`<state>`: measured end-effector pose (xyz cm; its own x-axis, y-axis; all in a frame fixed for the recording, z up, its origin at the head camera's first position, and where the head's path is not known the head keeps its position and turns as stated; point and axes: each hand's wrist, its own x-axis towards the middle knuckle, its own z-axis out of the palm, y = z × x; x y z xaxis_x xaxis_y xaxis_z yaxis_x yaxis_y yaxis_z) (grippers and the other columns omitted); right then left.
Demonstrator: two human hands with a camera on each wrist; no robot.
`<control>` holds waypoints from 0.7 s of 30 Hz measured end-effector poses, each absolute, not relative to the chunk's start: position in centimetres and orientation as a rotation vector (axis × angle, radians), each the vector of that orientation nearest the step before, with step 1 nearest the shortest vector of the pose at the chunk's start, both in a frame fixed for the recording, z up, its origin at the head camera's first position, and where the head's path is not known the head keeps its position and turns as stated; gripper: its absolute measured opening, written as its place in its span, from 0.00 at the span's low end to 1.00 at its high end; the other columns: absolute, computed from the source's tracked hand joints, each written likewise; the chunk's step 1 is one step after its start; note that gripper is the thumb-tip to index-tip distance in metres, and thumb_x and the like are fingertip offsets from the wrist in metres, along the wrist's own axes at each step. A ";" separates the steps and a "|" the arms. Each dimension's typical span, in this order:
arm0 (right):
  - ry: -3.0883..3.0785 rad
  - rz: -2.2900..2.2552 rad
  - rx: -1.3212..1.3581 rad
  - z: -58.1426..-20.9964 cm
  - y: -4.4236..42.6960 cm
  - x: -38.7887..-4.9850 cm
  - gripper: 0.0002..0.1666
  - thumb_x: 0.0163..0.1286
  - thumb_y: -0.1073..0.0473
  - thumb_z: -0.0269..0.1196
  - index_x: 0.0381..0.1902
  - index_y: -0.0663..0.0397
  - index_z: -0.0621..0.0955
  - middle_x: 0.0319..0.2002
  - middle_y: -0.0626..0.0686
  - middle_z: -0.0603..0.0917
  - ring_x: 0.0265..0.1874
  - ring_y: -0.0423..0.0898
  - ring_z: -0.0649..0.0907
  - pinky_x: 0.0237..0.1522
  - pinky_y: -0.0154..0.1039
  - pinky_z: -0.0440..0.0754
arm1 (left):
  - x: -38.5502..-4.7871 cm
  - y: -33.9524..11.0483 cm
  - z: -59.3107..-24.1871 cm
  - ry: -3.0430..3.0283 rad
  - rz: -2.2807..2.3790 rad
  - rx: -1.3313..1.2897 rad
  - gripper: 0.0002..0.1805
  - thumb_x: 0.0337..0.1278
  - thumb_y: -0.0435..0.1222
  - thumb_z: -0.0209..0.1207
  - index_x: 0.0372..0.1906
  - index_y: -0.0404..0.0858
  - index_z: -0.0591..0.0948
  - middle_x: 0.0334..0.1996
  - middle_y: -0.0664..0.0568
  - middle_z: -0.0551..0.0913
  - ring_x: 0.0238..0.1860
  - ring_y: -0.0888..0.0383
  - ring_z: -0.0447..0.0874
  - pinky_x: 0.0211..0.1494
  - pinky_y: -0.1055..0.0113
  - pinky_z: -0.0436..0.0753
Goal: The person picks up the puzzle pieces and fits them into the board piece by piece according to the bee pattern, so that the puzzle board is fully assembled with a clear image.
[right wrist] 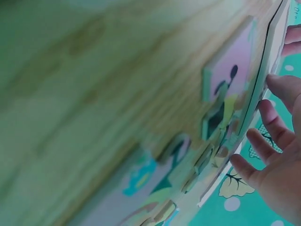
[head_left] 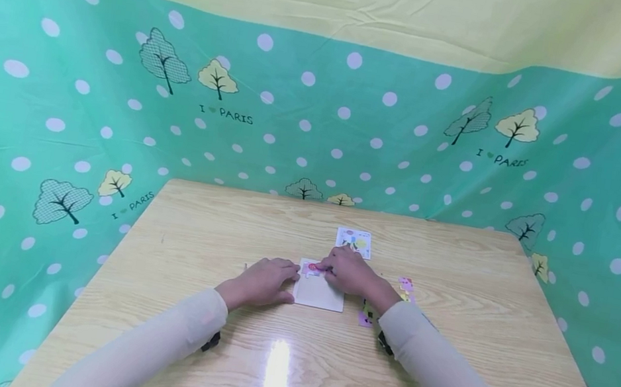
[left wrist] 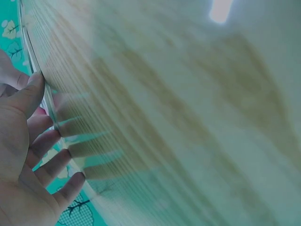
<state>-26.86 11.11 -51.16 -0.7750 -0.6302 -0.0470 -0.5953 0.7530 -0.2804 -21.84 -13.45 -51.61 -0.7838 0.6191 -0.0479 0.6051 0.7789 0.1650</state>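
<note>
A white square puzzle board [head_left: 319,295] lies on the table, with pink and red jigsaw pieces [head_left: 311,268] along its far left part. My left hand [head_left: 266,282] touches the board's left edge; its fingers look spread and relaxed in the left wrist view. Over the board's far right corner, my right hand [head_left: 349,271] presses its fingertips down near the pieces. Whether a piece lies beneath those fingertips is hidden. Loose jigsaw pieces, among them a pink one [right wrist: 230,70], lie to the right of the board, partly behind my right forearm.
Just beyond the board is a printed picture card [head_left: 364,244], partly covered by my right hand. The wooden table [head_left: 209,225] meets a green dotted cloth [head_left: 343,111] at the back and sides. A bright light reflection [head_left: 275,382] shows on the near tabletop.
</note>
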 end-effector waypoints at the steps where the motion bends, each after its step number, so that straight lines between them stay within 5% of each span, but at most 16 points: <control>1: 2.811 -0.373 -0.992 -51.1 11.1 -26.8 0.17 0.72 0.57 0.62 0.56 0.42 0.86 0.47 0.49 0.85 0.53 0.50 0.79 0.56 0.50 0.79 | -21.8 -13.5 -51.6 2.867 0.221 0.984 0.31 0.60 0.56 0.66 0.62 0.42 0.81 0.68 0.46 0.78 0.69 0.47 0.76 0.69 0.48 0.78; 21: 2.847 -0.384 -0.944 -49.4 13.8 -27.1 0.19 0.72 0.57 0.63 0.59 0.45 0.85 0.55 0.50 0.87 0.63 0.56 0.78 0.66 0.60 0.76 | -21.7 -13.5 -51.5 2.852 0.255 0.966 0.30 0.61 0.55 0.66 0.62 0.42 0.82 0.69 0.47 0.78 0.71 0.47 0.75 0.70 0.47 0.78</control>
